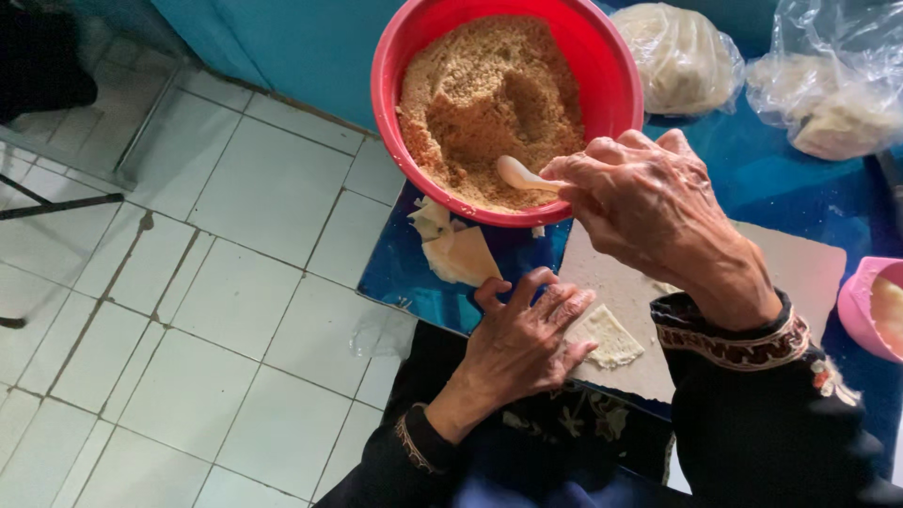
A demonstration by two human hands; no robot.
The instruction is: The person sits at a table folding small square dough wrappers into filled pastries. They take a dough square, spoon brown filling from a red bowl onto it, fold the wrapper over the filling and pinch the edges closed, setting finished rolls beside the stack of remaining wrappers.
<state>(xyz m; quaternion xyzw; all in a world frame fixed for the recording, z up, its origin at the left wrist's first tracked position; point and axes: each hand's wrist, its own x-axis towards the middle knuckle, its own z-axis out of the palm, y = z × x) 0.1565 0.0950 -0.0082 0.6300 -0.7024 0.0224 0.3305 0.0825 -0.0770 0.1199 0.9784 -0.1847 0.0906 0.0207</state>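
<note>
The right hand (649, 202) pinches the handle of a small white spoon (520, 174), its bowl resting on the brown crumbly filling (484, 94) inside the red bowl (395, 56). The left hand (522, 343) lies flat, fingers spread and pressed on the edge of a thin pale wrapper (609, 336) lying on the grey board (800, 273).

The wrapper looks light, limp and easy to tear, so it is best lifted by a corner or slid from beneath. The filling seems dry and loose (likely to spill from a heaped spoon). The spoon looks light and stiff, held at its handle end.

The spoon's handle is hidden inside the fingers. More wrappers (459, 254) lie half under the bowl's rim. Two plastic bags (682, 56) hold pale contents too blurred to identify, and a pink cup (861, 306) is cut off at the right edge.
</note>
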